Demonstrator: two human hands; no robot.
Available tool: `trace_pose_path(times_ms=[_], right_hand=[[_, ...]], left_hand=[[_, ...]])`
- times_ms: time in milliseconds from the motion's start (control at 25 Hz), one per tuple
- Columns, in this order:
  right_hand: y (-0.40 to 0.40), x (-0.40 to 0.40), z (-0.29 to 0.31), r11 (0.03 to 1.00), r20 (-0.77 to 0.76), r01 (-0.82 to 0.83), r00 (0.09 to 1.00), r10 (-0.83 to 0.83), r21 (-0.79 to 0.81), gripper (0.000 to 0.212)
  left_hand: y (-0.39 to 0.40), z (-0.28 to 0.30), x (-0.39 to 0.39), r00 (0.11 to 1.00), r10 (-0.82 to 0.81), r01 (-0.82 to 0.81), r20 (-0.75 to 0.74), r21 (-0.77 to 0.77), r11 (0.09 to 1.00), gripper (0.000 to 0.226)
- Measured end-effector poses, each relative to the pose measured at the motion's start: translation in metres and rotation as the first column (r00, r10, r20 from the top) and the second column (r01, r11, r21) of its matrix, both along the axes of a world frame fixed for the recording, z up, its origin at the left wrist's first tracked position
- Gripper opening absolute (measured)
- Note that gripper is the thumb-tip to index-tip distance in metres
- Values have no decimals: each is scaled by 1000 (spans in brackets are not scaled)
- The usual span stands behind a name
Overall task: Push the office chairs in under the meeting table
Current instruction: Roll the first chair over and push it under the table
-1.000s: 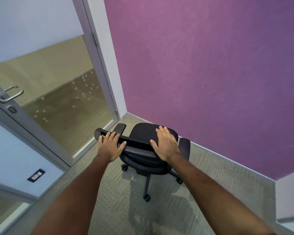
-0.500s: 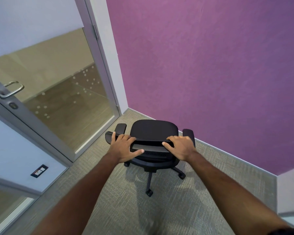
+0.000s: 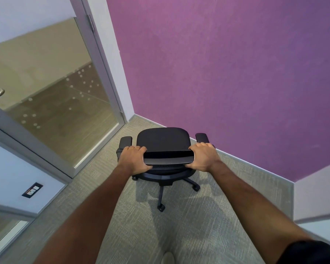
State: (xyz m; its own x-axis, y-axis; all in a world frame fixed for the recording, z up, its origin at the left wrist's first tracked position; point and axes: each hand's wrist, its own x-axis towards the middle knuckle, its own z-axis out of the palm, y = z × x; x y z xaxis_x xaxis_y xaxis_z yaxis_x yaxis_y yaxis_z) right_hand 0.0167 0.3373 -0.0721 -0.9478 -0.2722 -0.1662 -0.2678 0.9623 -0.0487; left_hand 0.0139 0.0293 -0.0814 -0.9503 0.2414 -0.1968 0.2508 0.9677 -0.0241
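Both hands clasp the black office chair [image 3: 163, 139] by its backrest top: left hand [image 3: 134, 159] at one end, right hand [image 3: 203, 156] at the other. The chair stands near the purple wall [image 3: 227, 73].

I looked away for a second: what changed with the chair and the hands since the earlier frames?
The office chair has swivelled from angled to square with the person. The left hand and right hand, earlier resting flat on the backrest, now grip its two ends. The chair is still near the purple wall; no table in view.
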Motion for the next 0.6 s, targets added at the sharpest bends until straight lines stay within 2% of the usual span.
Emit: trace_pose_path(times_ms=[160, 280, 400, 600], right_hand=[[20, 11, -3, 1000, -39, 10, 999, -11, -28, 76], [41, 27, -6, 999, -39, 21, 999, -23, -49, 78], [56, 51, -8, 994, -49, 49, 997, -54, -100, 81], [69, 103, -14, 984, -99, 93, 989, -109, -154, 75]], left_hand=[[11, -10, 9, 999, -43, 44, -27, 29, 999, 83], [19, -15, 16, 993, -115, 114, 7, 86, 990, 85], [27, -14, 29, 984, -172, 166, 41, 114, 979, 85], [40, -13, 63, 969, -245, 240, 29, 124, 963, 87]])
